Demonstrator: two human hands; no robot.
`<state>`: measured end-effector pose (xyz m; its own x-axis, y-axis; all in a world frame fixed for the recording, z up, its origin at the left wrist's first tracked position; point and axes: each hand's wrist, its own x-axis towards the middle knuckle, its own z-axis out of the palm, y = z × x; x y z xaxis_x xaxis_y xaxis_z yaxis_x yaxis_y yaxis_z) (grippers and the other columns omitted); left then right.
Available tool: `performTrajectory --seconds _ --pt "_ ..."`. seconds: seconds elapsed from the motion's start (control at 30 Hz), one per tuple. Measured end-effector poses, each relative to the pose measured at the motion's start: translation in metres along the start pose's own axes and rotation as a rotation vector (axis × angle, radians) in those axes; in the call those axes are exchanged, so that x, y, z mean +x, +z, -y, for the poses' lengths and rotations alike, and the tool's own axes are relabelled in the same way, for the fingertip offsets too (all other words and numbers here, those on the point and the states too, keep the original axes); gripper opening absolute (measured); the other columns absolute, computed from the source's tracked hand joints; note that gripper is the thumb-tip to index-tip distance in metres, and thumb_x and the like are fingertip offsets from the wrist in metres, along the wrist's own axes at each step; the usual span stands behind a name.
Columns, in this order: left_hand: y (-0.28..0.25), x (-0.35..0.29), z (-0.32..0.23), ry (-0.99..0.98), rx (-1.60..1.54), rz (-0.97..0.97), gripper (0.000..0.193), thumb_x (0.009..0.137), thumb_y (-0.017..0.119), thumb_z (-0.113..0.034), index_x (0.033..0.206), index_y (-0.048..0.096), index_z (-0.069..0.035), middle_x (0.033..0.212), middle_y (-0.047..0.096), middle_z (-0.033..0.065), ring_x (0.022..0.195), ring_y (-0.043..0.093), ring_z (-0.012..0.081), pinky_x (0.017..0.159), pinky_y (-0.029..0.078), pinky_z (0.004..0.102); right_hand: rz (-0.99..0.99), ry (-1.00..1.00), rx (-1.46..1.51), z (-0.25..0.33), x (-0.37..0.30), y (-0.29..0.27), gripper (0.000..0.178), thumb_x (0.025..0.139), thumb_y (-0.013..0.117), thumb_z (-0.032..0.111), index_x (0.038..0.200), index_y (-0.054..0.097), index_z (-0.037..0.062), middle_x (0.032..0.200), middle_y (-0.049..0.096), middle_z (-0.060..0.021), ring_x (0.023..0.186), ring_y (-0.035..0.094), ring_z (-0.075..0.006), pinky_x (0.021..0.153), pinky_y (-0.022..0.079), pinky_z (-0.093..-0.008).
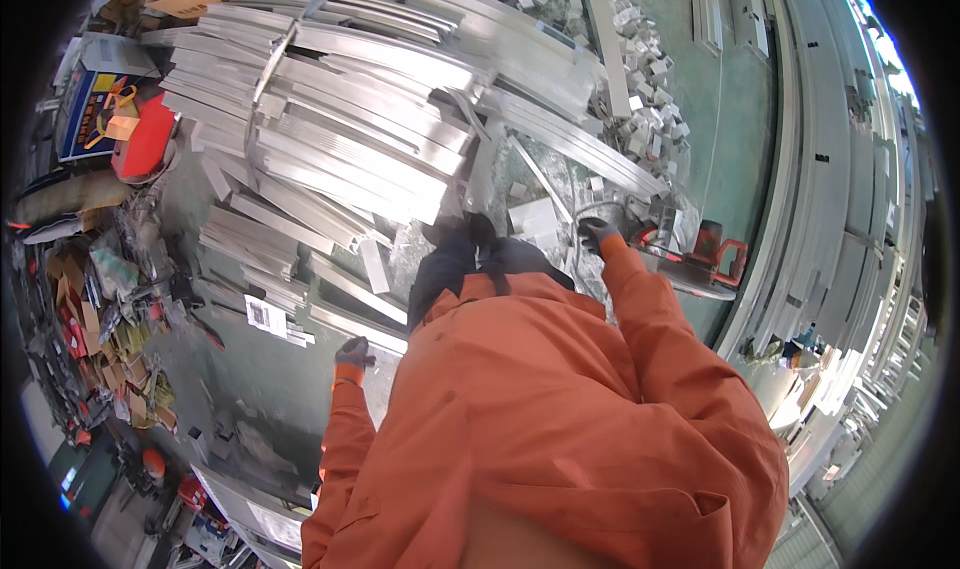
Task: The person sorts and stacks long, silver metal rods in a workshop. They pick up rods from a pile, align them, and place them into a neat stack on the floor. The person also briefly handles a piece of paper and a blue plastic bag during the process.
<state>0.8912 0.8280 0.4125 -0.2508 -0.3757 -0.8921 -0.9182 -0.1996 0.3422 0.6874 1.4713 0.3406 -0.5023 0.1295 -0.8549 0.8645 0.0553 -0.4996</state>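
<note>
My left hand [353, 353], in a dark grey glove, hangs beside my left hip with its fingers curled in. Nothing shows in it, and the nearest things are long metal profiles [345, 299] on the floor. My right hand [597, 232], gloved the same way, is out to the right with fingers apart and no object visible in it. Just beyond it lie a dark cable [603, 207] and white offcut blocks [537, 219]. To its right stands a machine with a red handle [733, 262] and a round grey base, which looks like a cut-off saw.
Strapped stacks of silvery metal profiles [350, 119] fill the floor ahead. Small cut blocks [645, 89] lie heaped at the far right. Long profiles [820, 169] line the right side. Cardboard scraps [125, 369] and a blue box [95, 99] are at the left.
</note>
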Motion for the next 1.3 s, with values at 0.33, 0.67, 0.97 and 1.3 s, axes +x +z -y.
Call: performTrajectory --seconds 0.33,0.67,0.97,1.3 --pt "-0.027 0.097 -0.082 0.521 0.452 -0.079 0.033 0.074 0.060 -0.007 0.102 0.076 -0.016 0.090 0.074 0.0065 0.083 0.070 0.0199 0.076 0.055 0.0311 0.039 0.196 0.296 -0.017 -0.011 -0.073 0.027 0.093 0.062 0.033 0.117 0.064 0.0199 0.102 0.068 -0.0056 0.074 0.062 -0.0276 0.057 0.044 -0.0413" --pt "0.034 0.054 -0.145 0.404 0.532 -0.305 0.039 0.072 0.064 -0.014 0.110 0.072 -0.017 0.089 0.073 0.0107 0.083 0.069 0.0276 0.081 0.054 0.0367 0.021 0.111 0.026 0.067 -0.016 -0.033 0.025 0.092 0.064 0.038 0.113 0.064 0.0233 0.097 0.068 -0.0029 0.071 0.061 -0.0230 0.058 0.045 -0.0372" --pt "0.023 0.083 0.020 -0.050 0.146 -0.152 0.053 0.090 0.055 -0.052 0.121 0.062 -0.010 0.102 0.068 0.0094 0.080 0.062 0.0246 0.071 0.049 0.0453 0.053 -0.014 -0.006 0.222 0.076 0.003 0.027 0.089 0.069 0.023 0.114 0.065 0.0140 0.087 0.067 -0.0017 0.060 0.059 -0.0148 0.051 0.046 -0.0291" --pt "0.177 -0.007 -0.121 -0.081 -0.177 -0.105 0.056 0.097 0.046 -0.056 0.129 0.058 -0.012 0.106 0.068 0.0098 0.070 0.056 0.0145 0.057 0.042 0.0295 0.203 0.026 -0.235 0.309 0.197 -0.014 0.026 0.091 0.065 0.023 0.116 0.067 0.0210 0.091 0.070 0.0017 0.064 0.062 -0.0140 0.051 0.045 -0.0297"
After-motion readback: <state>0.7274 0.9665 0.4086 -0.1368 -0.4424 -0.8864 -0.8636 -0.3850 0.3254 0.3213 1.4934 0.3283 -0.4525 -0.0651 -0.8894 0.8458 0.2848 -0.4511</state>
